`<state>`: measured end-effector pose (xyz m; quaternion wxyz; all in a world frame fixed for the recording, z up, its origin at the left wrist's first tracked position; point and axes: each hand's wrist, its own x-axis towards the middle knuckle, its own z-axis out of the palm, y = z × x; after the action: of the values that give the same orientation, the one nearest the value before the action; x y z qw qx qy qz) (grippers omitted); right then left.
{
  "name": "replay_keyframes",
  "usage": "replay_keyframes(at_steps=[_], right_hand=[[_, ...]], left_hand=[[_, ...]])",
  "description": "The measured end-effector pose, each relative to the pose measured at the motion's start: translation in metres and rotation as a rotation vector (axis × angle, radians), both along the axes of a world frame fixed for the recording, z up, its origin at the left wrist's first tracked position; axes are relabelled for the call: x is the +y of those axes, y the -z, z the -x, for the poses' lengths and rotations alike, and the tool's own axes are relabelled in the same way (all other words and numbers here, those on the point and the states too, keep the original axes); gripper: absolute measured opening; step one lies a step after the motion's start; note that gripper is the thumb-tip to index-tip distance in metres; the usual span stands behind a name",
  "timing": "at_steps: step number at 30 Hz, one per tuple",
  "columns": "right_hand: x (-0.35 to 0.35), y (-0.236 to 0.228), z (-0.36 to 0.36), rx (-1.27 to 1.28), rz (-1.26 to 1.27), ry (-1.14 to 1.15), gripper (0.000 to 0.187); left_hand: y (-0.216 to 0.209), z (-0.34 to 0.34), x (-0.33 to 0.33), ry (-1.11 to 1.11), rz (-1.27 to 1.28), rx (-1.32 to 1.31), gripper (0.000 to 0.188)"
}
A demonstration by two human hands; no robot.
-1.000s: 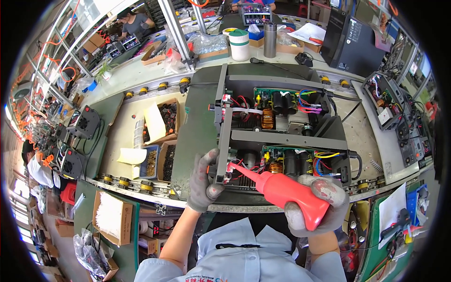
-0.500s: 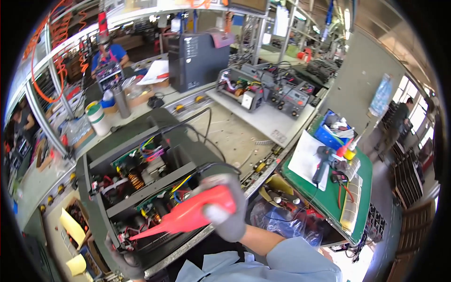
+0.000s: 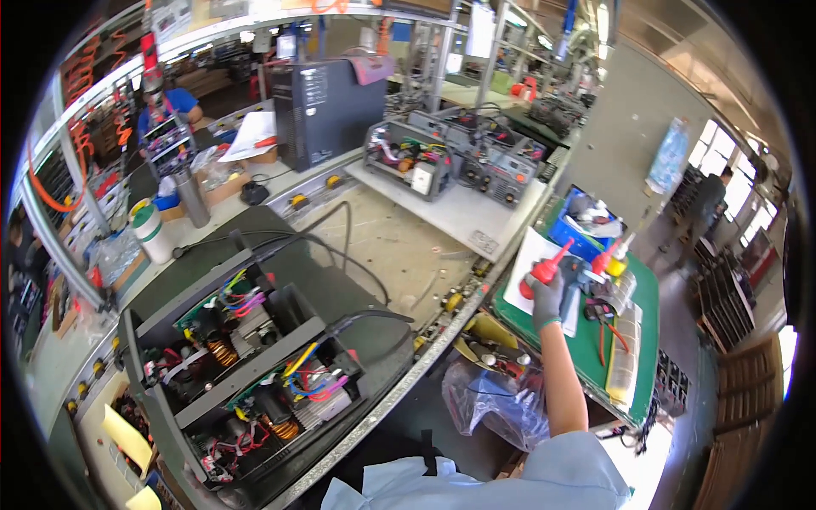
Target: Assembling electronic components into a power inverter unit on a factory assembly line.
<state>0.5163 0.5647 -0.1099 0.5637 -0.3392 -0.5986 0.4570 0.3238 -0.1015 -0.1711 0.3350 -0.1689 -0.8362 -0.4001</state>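
My right hand (image 3: 548,303), in a grey glove, reaches out over the green side table (image 3: 642,327) and is closed round a red squeeze bottle (image 3: 544,272) with a pointed nozzle, which points up and to the right. Beside it lie a dark heat-gun-like tool (image 3: 575,276) and a sheet of white paper (image 3: 517,291). An open dark metal chassis (image 3: 251,363) with circuit boards, copper coils and coloured wires rests on the bench at left. Only a grey patch of my left hand (image 3: 201,493) seems to show by the chassis's near corner; its fingers are hidden.
A blue bin (image 3: 568,231), another red-nozzled bottle (image 3: 605,257) and red-handled pliers (image 3: 614,333) are on the green table. Black cables (image 3: 347,246) trail from the chassis. Further off are more open units (image 3: 408,161) on a white board and a tall dark cabinet (image 3: 331,115).
My right hand has carried the red squeeze bottle from over the chassis to the green table at right. The bottle's nozzle now points up. My left hand has mostly dropped out of sight.
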Motion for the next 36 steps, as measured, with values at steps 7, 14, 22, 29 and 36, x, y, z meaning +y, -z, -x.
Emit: replay_keyframes(at_steps=[7, 14, 22, 29, 36], right_hand=[[0.014, 0.052, -0.006, -0.567, -0.238, 0.696, 0.071], [-0.156, -0.020, 0.068, -0.381, 0.690, -0.752, 0.081], [-0.116, -0.051, 0.287, 0.121, 1.083, -1.311, 0.076], [-0.082, -0.169, 0.466, 0.370, 0.771, -1.382, 0.019], [-0.254, -0.347, 0.396, -0.305, -0.274, -1.476, 0.027]], left_hand=[[-0.042, 0.008, 0.007, 0.116, -0.693, -0.356, 0.069], [-0.130, 0.077, -0.005, -0.169, -0.638, -0.255, 0.051], [-0.201, 0.132, 0.034, 0.351, -0.600, -0.067, 0.054], [-0.259, 0.137, 0.063, 0.384, -0.206, -0.233, 0.061], [-0.351, 0.199, 0.134, 0.073, 0.484, 0.495, 0.092]])
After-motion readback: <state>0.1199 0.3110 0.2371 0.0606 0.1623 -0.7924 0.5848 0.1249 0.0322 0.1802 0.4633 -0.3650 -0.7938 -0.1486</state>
